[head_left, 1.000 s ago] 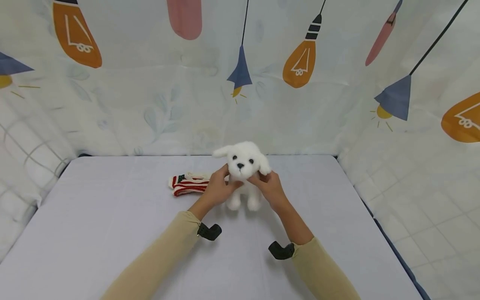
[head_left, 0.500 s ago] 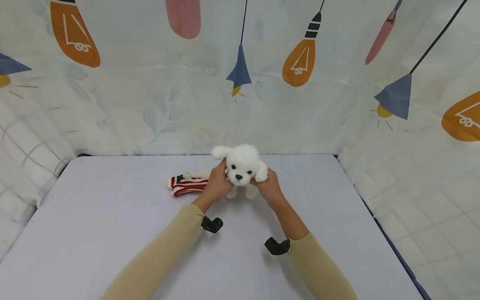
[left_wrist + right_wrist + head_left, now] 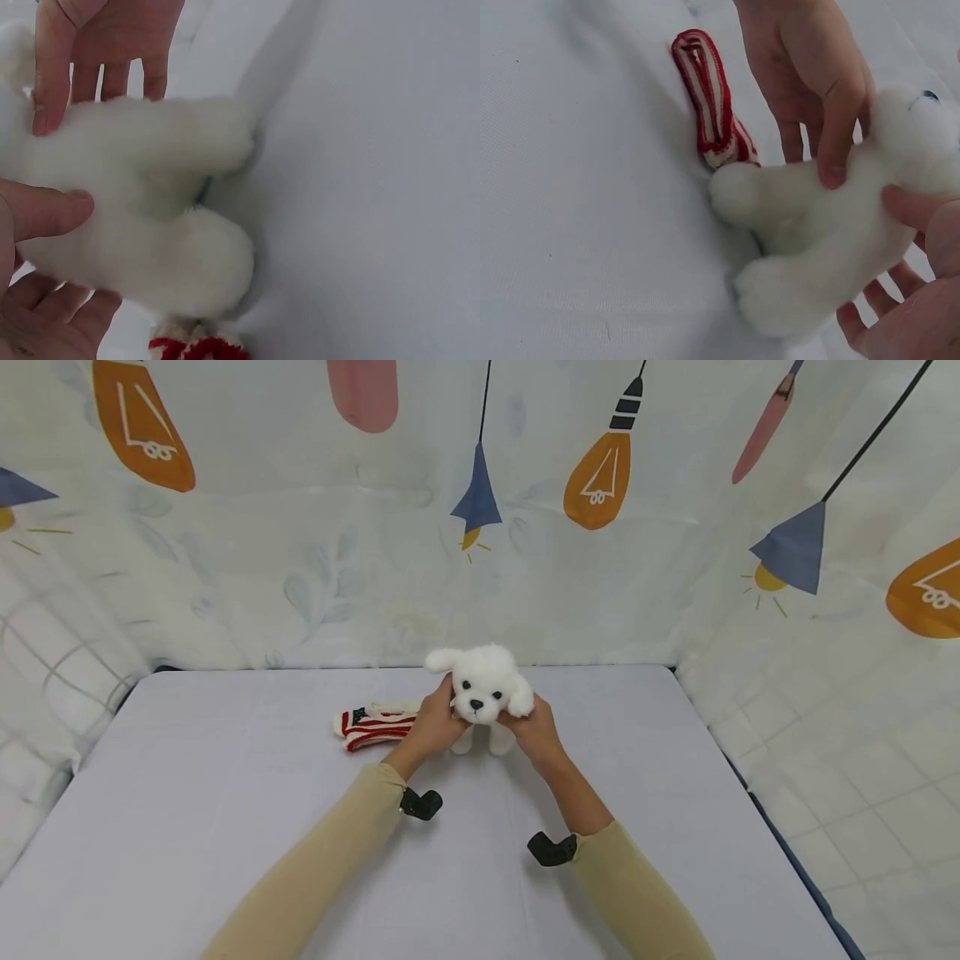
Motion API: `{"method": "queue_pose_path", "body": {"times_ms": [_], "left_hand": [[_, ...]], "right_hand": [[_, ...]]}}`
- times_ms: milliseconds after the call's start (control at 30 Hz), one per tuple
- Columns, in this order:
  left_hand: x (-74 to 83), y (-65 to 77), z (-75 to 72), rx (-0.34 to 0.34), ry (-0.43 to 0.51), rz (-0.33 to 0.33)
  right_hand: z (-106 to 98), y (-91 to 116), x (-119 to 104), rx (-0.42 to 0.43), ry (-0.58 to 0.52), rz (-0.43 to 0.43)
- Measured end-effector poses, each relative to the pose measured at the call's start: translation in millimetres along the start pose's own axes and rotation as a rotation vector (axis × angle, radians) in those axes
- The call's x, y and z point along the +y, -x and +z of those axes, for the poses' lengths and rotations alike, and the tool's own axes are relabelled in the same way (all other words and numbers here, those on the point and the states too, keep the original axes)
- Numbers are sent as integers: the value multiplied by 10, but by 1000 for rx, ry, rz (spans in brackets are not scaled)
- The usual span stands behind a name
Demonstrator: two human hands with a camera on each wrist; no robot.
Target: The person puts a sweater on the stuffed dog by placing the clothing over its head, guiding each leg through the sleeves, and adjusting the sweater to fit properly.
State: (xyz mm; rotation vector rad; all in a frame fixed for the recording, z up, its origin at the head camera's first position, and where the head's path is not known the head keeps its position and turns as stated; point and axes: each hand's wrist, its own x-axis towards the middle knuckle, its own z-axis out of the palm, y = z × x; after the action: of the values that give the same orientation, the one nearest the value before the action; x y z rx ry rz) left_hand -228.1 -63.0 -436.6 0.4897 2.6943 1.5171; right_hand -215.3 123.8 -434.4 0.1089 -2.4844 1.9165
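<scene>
A white plush dog (image 3: 483, 681) stands upright near the table's far edge, facing the head camera. My left hand (image 3: 435, 720) grips its body from the left, and my right hand (image 3: 535, 733) grips it from the right. In the left wrist view, both thumbs press the chest just above the front legs, and the other fingers reach behind the body. The dog's paws (image 3: 769, 300) are at the white cloth in the right wrist view. Left of the dog lies a folded red-and-white striped knit piece (image 3: 375, 728), partly hidden by my left hand.
A white cloth covers the table (image 3: 225, 827). Directly behind its far edge hangs a patterned curtain (image 3: 360, 568) printed with lamps and bulbs, and similar sheets close off both sides. Black wrist cameras (image 3: 422, 804) sit at my sleeve cuffs.
The plush dog has moved slightly back, away from me. Its head dipped forward, then rose a little. Both hands keep their hold, and the striped knit piece stays put.
</scene>
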Motion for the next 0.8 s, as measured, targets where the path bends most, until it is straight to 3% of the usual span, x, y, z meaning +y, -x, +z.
{"method": "queue_pose_path", "body": {"times_ms": [200, 333, 433, 600, 700, 800], "left_hand": [[-23, 59, -51, -40, 23, -50], [-59, 126, -131, -47, -32, -46], [-100, 168, -204, -68, -74, -41], [-178, 242, -332, -119, -79, -88], [-228, 292, -406, -121, -88, -101], [-300, 328, -471, -108, -154, -95]], "right_hand": [[-18, 23, 43, -1, -17, -14], [-50, 60, 82, 0, -35, -11], [-77, 93, 107, 20, -13, 23], [-110, 152, 133, 60, 19, 75], [-113, 189, 134, 81, 17, 87], [-106, 232, 129, 66, 10, 118]]}}
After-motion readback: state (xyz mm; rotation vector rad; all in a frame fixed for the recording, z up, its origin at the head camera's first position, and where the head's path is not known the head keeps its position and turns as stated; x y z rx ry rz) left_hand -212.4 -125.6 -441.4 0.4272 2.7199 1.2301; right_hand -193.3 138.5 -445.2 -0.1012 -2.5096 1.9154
